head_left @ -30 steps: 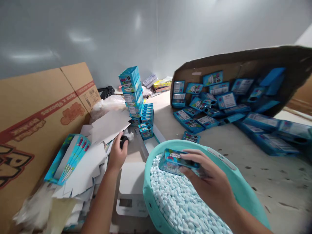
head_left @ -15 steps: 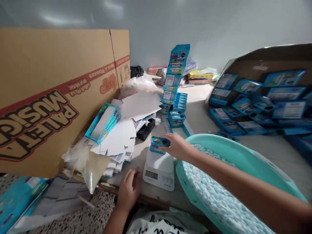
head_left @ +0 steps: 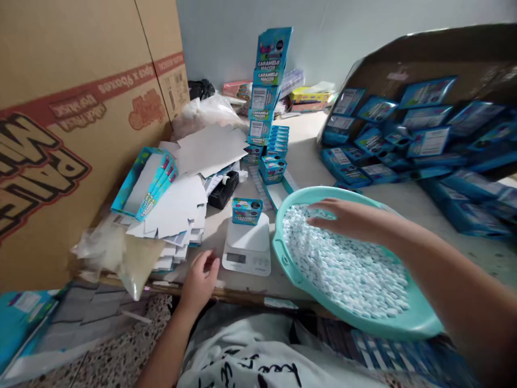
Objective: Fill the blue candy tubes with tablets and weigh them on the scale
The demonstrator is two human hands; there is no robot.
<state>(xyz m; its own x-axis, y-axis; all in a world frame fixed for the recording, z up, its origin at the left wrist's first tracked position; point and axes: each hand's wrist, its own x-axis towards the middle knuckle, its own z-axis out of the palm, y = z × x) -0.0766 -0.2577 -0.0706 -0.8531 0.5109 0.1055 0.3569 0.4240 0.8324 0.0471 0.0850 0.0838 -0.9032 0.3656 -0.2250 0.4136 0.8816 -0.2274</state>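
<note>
A small blue box (head_left: 247, 211) stands on the far end of a white kitchen scale (head_left: 245, 256), with no hand touching it. My right hand (head_left: 339, 215) reaches over the turquoise tub (head_left: 424, 323), its fingers apart at the surface of the pale blue and white candies (head_left: 355, 275). Nothing shows in its grasp. Beside the scale, my left hand (head_left: 202, 277) rests by the table's front edge, fingers loosely bent and thumb apart, holding nothing.
Blue boxes are stacked in a tall column (head_left: 262, 102) behind the scale. White flat cartons (head_left: 181, 205) and a black tape dispenser (head_left: 223, 189) lie left of it. A large cardboard box (head_left: 100, 97) stands far left; an open carton (head_left: 404, 64) at right holds several blue boxes.
My right hand has let go of the small blue box on the scale and moved right, over the candies. My left hand stays by the table edge. The view has shifted.
</note>
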